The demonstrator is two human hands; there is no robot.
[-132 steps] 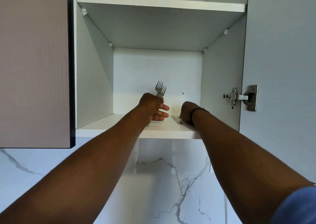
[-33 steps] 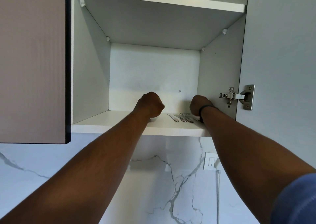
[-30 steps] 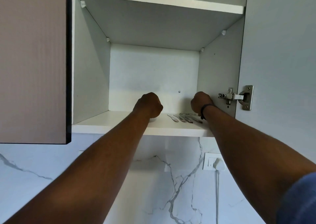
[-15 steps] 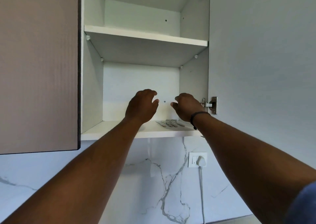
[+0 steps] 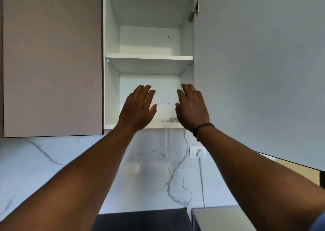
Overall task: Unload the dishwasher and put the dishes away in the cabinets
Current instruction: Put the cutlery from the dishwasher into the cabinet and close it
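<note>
Nearest the camera, two bare forearms rise toward the open white wall cabinet (image 5: 112,93), which serves as the landmark here. The left hand (image 5: 136,108) is raised in front of the cabinet's lower compartment, fingers straight and loosely spread, palm facing inward; it holds nothing and touches nothing. The right hand (image 5: 191,107), with a thin black wristband (image 5: 203,127) at the wrist, is raised the same way just beside the cabinet's right wall, fingers extended and empty.

Behind and between the two hands, the small cluster of metal cutlery (image 5: 169,120) lies flat on the cabinet's bottom white shelf (image 5: 112,124), toward its right side; the right hand partly hides it. Above that shelf sits a second white shelf (image 5: 149,56). The pale grey open cabinet door (image 5: 255,63) hangs to the cabinet's right, and a closed taupe ribbed door (image 5: 52,60) stands to its left. Below the cabinet runs a white marble-veined backsplash (image 5: 44,160) with a white wall socket (image 5: 197,153).

A second ago both hands were curled as fists low on the bottom shelf beside the cutlery; half a second ago they had lifted, fingers still bent. Now they are flat, open and clear of the shelf, and more of the cabinet's upper compartment shows.
</note>
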